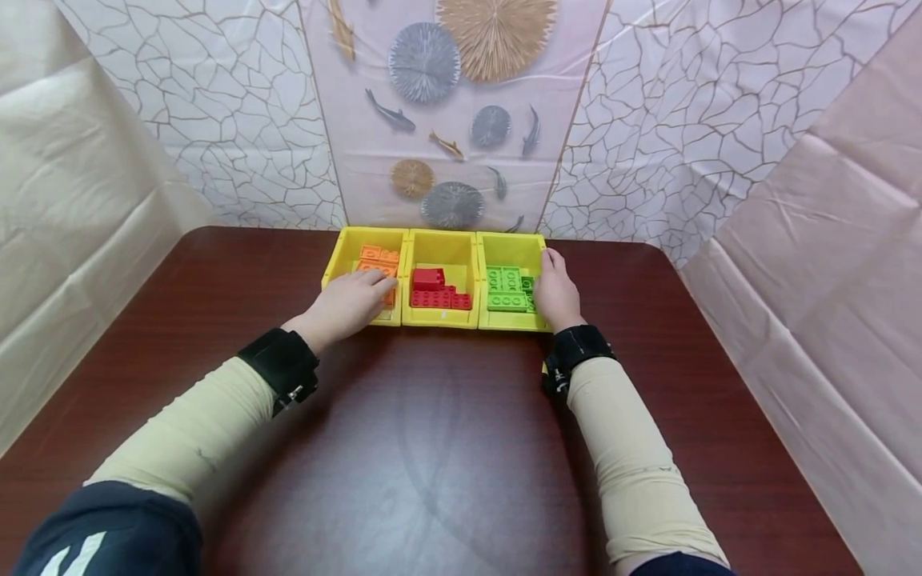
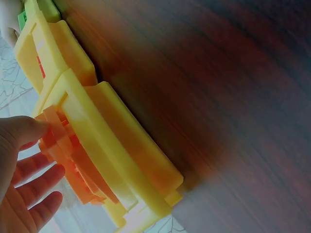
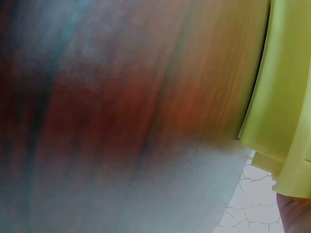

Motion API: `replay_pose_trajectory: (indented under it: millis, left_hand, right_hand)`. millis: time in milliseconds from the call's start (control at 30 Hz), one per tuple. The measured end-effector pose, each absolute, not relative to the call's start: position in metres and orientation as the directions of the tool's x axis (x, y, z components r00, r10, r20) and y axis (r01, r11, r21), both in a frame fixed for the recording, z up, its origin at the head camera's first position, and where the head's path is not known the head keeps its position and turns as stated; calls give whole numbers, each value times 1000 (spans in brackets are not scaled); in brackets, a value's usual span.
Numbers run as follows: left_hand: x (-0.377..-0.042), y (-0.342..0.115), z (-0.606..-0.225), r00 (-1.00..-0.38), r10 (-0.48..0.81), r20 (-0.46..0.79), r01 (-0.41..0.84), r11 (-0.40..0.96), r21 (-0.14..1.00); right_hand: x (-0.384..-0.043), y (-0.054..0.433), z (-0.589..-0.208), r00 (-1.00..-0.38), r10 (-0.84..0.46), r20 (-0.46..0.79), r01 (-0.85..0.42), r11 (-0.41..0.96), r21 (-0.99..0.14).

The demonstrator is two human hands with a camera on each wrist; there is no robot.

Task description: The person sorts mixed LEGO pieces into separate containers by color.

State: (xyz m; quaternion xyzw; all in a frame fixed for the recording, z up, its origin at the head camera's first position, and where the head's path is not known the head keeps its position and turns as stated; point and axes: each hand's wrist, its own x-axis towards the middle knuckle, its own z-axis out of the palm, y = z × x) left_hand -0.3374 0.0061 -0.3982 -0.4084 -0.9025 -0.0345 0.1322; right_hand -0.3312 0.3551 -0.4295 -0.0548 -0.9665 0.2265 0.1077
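Observation:
Three joined yellow bins stand in a row at the table's far side. My left hand reaches into the left bin, which holds orange building bricks. In the left wrist view, thumb and index finger pinch the end of an orange brick; the other fingers are bent beside the pile. My right hand grips the outer side wall of the right bin, fingers over its rim. Green bricks lie in that bin. Only a bit of the right hand shows in the right wrist view.
The middle bin holds red bricks. All the bins rest on a dark reddish-brown table. A patterned cloth hangs right behind them, and pale sheets enclose both sides.

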Motion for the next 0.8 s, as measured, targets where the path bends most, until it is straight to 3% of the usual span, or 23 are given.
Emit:
replay_pose_trajectory:
  millis: [433, 800]
  left_hand:
    - [-318, 6, -399, -541, 712, 447, 805, 593, 29]
    - [-307, 32, -395, -593, 687, 420, 780, 620, 86]
  right_hand:
    - [-334, 361, -435, -974, 144, 172, 54, 895, -444]
    - [-328, 362, -438, -979, 159, 127, 84, 883, -463]
